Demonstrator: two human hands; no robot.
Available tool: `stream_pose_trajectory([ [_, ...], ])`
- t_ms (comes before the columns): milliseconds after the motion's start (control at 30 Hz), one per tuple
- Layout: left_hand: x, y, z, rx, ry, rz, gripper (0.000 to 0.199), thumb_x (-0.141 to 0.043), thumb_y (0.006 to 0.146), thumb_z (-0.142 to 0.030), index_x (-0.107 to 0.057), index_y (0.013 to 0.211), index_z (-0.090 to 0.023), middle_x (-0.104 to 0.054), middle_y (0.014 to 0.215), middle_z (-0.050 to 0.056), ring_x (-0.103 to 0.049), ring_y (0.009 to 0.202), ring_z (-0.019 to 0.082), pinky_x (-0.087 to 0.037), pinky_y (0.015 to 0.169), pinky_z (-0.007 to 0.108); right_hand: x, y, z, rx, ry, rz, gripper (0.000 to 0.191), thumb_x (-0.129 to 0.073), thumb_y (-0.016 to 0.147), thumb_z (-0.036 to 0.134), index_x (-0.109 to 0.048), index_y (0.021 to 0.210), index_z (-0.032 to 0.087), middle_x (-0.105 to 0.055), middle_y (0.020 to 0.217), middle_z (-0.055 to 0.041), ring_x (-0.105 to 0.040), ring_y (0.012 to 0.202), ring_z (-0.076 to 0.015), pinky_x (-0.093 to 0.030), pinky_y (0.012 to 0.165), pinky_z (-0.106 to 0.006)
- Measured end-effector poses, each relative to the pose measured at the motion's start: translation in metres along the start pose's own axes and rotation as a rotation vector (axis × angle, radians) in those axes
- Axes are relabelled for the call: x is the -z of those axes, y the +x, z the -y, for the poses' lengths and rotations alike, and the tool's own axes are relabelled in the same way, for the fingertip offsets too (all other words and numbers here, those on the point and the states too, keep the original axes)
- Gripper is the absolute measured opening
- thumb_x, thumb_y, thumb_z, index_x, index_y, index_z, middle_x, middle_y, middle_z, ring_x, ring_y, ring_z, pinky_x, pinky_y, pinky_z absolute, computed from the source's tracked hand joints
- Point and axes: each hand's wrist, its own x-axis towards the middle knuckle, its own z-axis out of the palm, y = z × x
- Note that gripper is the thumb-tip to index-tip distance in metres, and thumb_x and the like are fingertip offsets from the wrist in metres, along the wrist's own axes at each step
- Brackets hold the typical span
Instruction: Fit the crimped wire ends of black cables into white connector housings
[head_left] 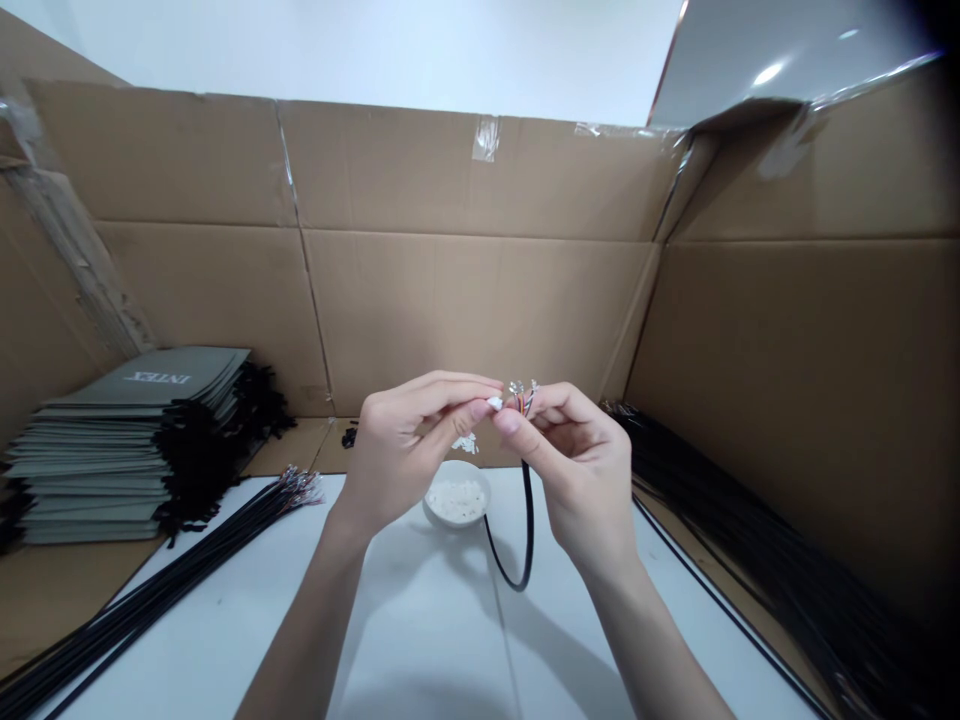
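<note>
Between the thumb and fingers of my left hand [420,440] is a small white plastic connector housing [495,403]. My right hand [574,460] pinches a black cable [528,510] near its end, where several thin coloured wires [523,402] with shiny metal tips fan out upward. The housing is held close beside these wires; whether any wire sits in it I cannot tell. The cable hangs from my right hand in a loop and runs behind a white bowl [459,520]. Many small white pieces lie in that bowl, below my hands.
At left, a bundle of black cables [217,535] with bare wire ends lies near a stack of grey INTEX bags [105,450] with black cords. More black cables [750,540] run along the right. Loose white pieces [466,443] lie beyond the bowl. Cardboard walls [480,300] enclose the table.
</note>
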Motion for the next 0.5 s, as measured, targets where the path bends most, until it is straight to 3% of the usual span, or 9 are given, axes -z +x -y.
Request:
stream_pose_trajectory([
  [233,0.002,-0.003,0.000,-0.008,0.054,0.005,0.008,-0.069,0.090,-0.021,-0.077,0.094,-0.021,-0.077,0.101,0.004,-0.072,0.088,0.018,-0.058,0.070,0.025,0.002,0.002,0.001,-0.042,-0.002,0.001,0.014,-0.079,0.081,0.028,-0.068,0.076,0.021,-0.070,0.072,0.0014,-0.061,0.056,-0.0098,-0.056,0.056,-0.022],
  [400,0.013,-0.004,0.003,-0.018,-0.032,0.037,0.036,-0.066,0.092,-0.044,-0.067,0.122,-0.024,-0.065,0.127,0.007,-0.061,0.116,0.023,-0.053,0.094,0.032,0.005,0.001,0.004,-0.092,0.025,0.090,0.014,-0.080,0.080,0.027,-0.069,0.076,0.019,-0.070,0.069,0.0006,-0.059,0.054,-0.0092,-0.051,0.047,-0.019],
  [500,0.016,-0.003,0.003,-0.119,-0.026,0.054,0.046,-0.058,0.093,-0.057,-0.069,0.123,-0.024,-0.060,0.136,0.009,-0.052,0.128,0.028,-0.042,0.109,0.040,0.005,0.000,0.006,-0.126,0.030,0.159,0.013,-0.079,0.081,0.027,-0.070,0.077,0.019,-0.068,0.065,0.0010,-0.056,0.054,-0.0085,-0.050,0.048,-0.018],
])
